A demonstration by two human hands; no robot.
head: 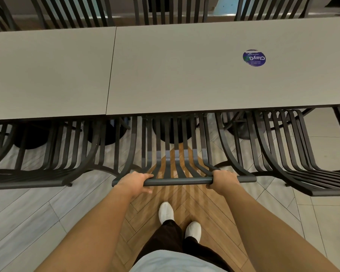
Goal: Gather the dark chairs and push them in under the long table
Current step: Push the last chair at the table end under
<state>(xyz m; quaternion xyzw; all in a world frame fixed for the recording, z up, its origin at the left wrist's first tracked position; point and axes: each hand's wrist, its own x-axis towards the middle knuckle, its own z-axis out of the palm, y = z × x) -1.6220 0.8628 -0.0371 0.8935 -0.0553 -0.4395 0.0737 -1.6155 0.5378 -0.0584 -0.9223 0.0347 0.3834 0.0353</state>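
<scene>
Both hands are on it: the left hand and right hand each wrap fingers round the top rail of the dark chair, whose seat ahead of them sits tucked under the long table, neighbouring chairs either side.

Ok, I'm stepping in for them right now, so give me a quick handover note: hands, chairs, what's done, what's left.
Left hand: grips the top rail of the middle chair, left of centre.
Right hand: grips the same rail, right of centre.
Middle chair: its seat reaches under the near edge of the long table, its back rail stands out toward you.
Left chair and right chair: flank it along the same edge, seats partly under.
Done: three chairs lined up on this side.
Left: probably push the middle chair further in, then check its neighbours. Far-side chairs show only their backs.
</scene>
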